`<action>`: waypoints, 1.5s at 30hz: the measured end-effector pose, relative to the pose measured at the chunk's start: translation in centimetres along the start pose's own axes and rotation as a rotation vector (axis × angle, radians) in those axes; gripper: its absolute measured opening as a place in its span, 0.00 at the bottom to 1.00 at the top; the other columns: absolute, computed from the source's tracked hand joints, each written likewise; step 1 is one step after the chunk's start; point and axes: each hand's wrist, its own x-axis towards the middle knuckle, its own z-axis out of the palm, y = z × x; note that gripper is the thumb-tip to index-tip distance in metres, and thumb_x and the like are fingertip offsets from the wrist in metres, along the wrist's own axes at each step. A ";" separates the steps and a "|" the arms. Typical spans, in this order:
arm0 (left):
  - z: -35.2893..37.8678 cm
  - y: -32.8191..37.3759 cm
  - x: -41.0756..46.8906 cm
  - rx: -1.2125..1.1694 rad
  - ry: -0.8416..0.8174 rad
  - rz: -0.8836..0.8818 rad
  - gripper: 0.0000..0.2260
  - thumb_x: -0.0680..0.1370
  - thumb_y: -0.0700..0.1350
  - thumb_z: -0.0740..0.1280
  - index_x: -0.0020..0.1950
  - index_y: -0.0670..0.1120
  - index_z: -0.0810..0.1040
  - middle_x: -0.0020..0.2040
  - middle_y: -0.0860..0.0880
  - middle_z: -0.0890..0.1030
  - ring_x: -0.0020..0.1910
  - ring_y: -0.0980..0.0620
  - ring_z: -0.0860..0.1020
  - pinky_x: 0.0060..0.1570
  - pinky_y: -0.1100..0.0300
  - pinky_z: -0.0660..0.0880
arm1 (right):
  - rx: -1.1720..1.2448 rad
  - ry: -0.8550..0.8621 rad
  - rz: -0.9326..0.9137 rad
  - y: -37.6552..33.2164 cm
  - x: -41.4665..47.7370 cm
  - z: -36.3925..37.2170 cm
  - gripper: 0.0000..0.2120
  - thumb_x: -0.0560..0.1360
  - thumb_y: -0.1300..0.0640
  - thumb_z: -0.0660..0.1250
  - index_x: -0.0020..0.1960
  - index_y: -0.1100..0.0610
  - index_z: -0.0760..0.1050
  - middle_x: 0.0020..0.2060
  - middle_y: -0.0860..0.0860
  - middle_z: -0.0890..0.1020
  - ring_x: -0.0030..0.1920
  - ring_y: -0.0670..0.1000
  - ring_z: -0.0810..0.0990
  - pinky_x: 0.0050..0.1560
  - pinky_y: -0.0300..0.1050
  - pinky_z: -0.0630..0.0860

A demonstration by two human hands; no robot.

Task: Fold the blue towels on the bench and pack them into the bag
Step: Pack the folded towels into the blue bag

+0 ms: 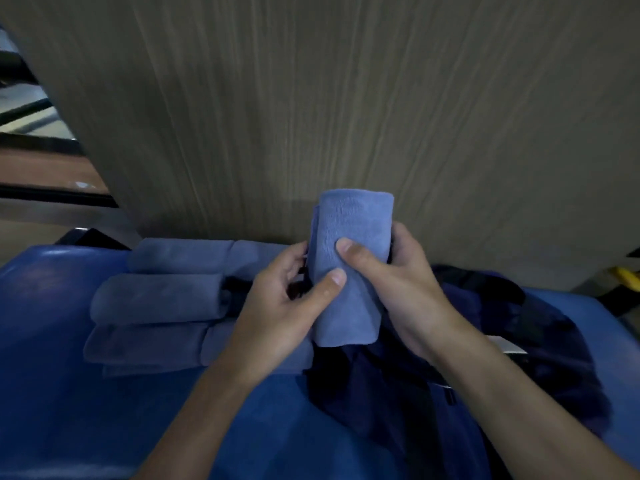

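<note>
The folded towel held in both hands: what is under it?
Below the towel lies the dark bag on the blue bench. The left hand and right hand grip the towel and cover part of the bag; whether its opening is there cannot be seen.

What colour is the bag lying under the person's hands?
Dark navy blue bag, darker than the towel; the head view is the only view showing it.
</note>
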 end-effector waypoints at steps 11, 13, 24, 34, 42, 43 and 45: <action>9.3 -0.7 1.3 0.394 -0.200 0.098 0.14 0.78 0.53 0.66 0.63 0.53 0.75 0.56 0.56 0.82 0.55 0.59 0.80 0.56 0.56 0.78 | 0.026 0.257 -0.214 2.3 -3.7 -10.2 0.34 0.71 0.57 0.76 0.71 0.46 0.63 0.60 0.50 0.80 0.58 0.52 0.81 0.56 0.58 0.79; 9.3 -1.4 1.9 0.619 -0.221 0.232 0.11 0.78 0.52 0.64 0.57 0.50 0.78 0.54 0.56 0.81 0.55 0.59 0.78 0.55 0.59 0.74 | -0.015 0.354 -0.235 2.6 -3.8 -12.4 0.39 0.69 0.54 0.76 0.73 0.43 0.60 0.63 0.46 0.77 0.61 0.49 0.79 0.60 0.58 0.77; 9.2 -2.4 4.6 1.500 -0.883 0.114 0.10 0.74 0.58 0.70 0.38 0.54 0.81 0.69 0.60 0.68 0.74 0.59 0.55 0.75 0.44 0.37 | 0.065 0.435 -0.160 4.2 -6.7 -19.6 0.35 0.72 0.56 0.74 0.72 0.40 0.60 0.60 0.43 0.78 0.56 0.45 0.81 0.56 0.54 0.79; 8.9 -2.3 4.4 1.580 -0.720 0.156 0.38 0.71 0.67 0.49 0.78 0.51 0.59 0.79 0.58 0.53 0.77 0.56 0.57 0.75 0.41 0.52 | 0.175 0.338 -0.189 3.4 -8.0 -20.3 0.31 0.72 0.59 0.72 0.70 0.42 0.64 0.57 0.44 0.80 0.56 0.47 0.82 0.51 0.48 0.81; 12.0 -0.4 6.2 1.243 -0.382 0.315 0.42 0.67 0.53 0.70 0.77 0.49 0.53 0.79 0.57 0.43 0.72 0.45 0.66 0.59 0.40 0.72 | 0.065 0.042 -0.102 3.0 -6.4 -17.8 0.30 0.72 0.62 0.73 0.67 0.41 0.67 0.55 0.44 0.82 0.54 0.45 0.82 0.48 0.41 0.79; 11.9 -0.6 6.3 1.244 -0.365 0.314 0.43 0.66 0.51 0.68 0.77 0.49 0.52 0.79 0.56 0.42 0.72 0.44 0.65 0.60 0.39 0.72 | 0.033 0.027 -0.082 2.9 -5.9 -17.6 0.29 0.72 0.62 0.73 0.66 0.41 0.68 0.54 0.43 0.82 0.54 0.44 0.82 0.48 0.40 0.79; 11.5 -0.9 6.3 1.268 -0.341 0.315 0.43 0.65 0.50 0.67 0.77 0.50 0.51 0.79 0.54 0.42 0.72 0.43 0.63 0.61 0.39 0.70 | -0.022 -0.019 -0.038 2.8 -5.0 -17.4 0.29 0.72 0.61 0.73 0.65 0.41 0.68 0.53 0.44 0.82 0.53 0.45 0.82 0.49 0.41 0.79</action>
